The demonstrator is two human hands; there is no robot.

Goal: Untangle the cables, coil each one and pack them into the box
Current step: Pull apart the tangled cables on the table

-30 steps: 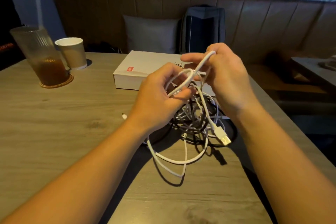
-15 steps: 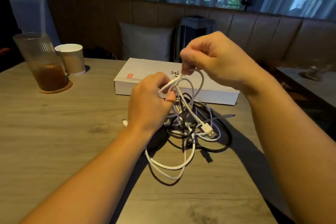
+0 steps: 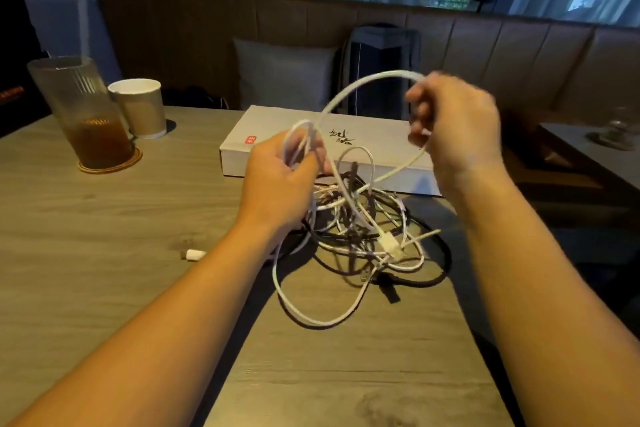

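A tangle of white and black cables [image 3: 363,236] lies on the wooden table in front of a closed white box [image 3: 277,135]. My left hand [image 3: 277,184] pinches a small loop of a white cable [image 3: 360,87] above the tangle. My right hand [image 3: 453,125], raised and blurred, grips the same white cable farther along, so a wide arc stretches between both hands. A white USB plug [image 3: 389,243] rests on the pile. Another white plug [image 3: 194,254] lies on the table left of my left forearm.
At the back left a ribbed glass of brown drink [image 3: 83,114] stands on a coaster, with a paper cup [image 3: 140,107] beside it. A bench with a grey cushion [image 3: 284,73] and a dark bag [image 3: 384,62] runs behind the table. The table's right edge is near my right arm.
My right hand has pulled up and to the right, drawing the white cable out into a wide arc. My left hand keeps its hold near the tangle.
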